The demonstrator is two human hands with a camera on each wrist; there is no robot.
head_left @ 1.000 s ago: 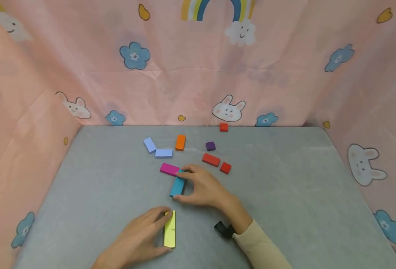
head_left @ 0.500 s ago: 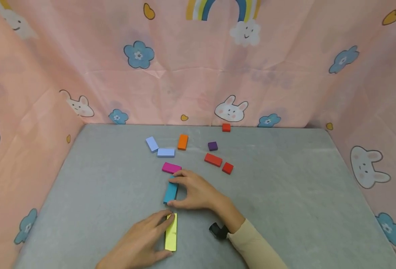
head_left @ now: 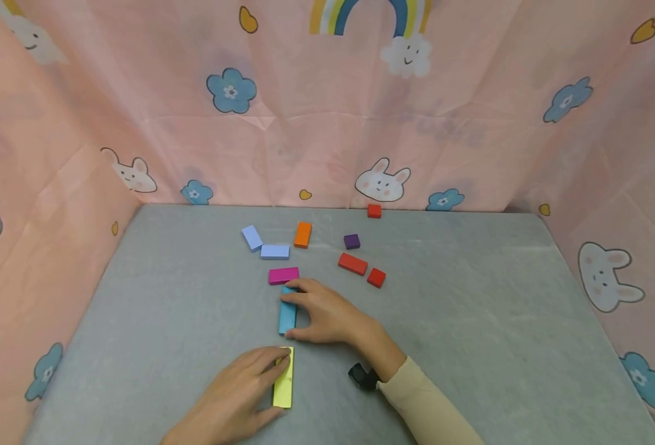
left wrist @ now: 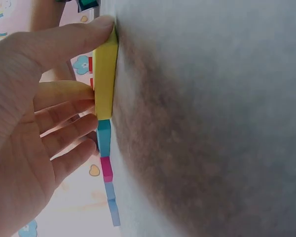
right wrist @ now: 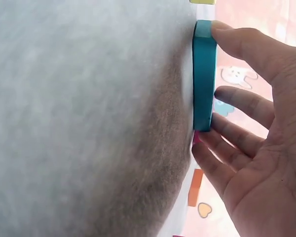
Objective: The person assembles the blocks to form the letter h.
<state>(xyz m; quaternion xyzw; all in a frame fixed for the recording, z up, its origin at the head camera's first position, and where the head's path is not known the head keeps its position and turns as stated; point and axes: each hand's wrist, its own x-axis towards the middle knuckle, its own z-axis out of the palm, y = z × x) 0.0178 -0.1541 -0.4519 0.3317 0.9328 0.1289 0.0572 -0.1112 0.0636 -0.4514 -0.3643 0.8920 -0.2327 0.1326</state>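
Left hand (head_left: 234,389): pinching yellow block (head_left: 284,388) endwise
Right hand (head_left: 328,314): gripping blue block (head_left: 287,316) likewise
Magenta block (head_left: 283,276): lying close; gentle sliding probably avoiding bumps

The head view looks forward and down across the counter (head_left: 483,334), with pink cloth (head_left: 305,139) along its top. The 2 wrist views sit close and low, turned sideways: left grip (left wrist: 19,138) at frame left, right grip (right wrist: 271,143) at frame right. All 3 share the blue block (right wrist: 204,79) and yellow block (left wrist: 105,81).
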